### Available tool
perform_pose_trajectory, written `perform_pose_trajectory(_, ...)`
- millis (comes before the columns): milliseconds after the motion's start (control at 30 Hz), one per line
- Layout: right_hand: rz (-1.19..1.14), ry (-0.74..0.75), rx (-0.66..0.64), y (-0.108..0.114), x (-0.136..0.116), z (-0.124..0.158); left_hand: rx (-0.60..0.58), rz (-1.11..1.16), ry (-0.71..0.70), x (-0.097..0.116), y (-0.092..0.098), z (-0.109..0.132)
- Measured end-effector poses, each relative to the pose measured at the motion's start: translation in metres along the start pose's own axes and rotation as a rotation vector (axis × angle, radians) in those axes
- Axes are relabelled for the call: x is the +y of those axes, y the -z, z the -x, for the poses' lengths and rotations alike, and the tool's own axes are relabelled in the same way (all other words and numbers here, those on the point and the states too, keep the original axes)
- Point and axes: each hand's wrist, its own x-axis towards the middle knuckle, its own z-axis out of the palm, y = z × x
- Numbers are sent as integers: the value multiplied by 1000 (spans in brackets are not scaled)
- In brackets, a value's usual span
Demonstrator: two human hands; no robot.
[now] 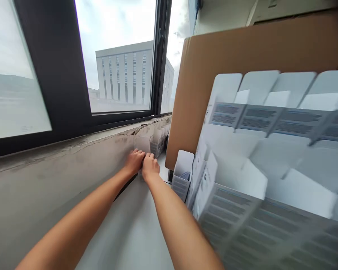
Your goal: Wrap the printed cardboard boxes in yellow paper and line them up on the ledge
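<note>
Both arms reach forward along the wall. My left hand [134,162] and my right hand [150,165] are side by side, fingers curled, on a small white carton [143,143]. Its pale upper part shows just above the knuckles, while the hands hide much of the rest. Just beyond, several open white cartons [157,141] with grey printed panels stand in a row beside the wall. The white tabletop [129,232] lies beneath my forearms.
Several open white cartons [233,202] are packed in rows at the right, with a single open carton [183,170] at their left end. Behind them rises a large brown cardboard box [191,93]. A cracked wall [59,180] and dark window frame [42,56] border the left.
</note>
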Motion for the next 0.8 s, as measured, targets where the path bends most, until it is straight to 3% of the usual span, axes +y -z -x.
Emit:
perform_pose_trajectory(100,-23,50,28,14,-9,65,54,-85,5,30,47,38)
perform_pose_trajectory(233,-165,58,-16,42,-3,179,84,-113,-6,85,114,105)
perform_pose_trajectory(367,-239,62,-81,88,26,296,56,-67,33,141,177,171)
perform_pose_trajectory(500,-288,35,-15,132,68,380,37,24,83,198,225,226)
perform_pose_trajectory(600,-354,41,126,153,101,426,22,197,153,243,245,257)
perform_pose_trajectory(667,-395,50,223,161,122,454,0,324,214,270,247,273)
perform_pose_trajectory(800,-405,3,299,173,163,501,-85,544,340,314,222,295)
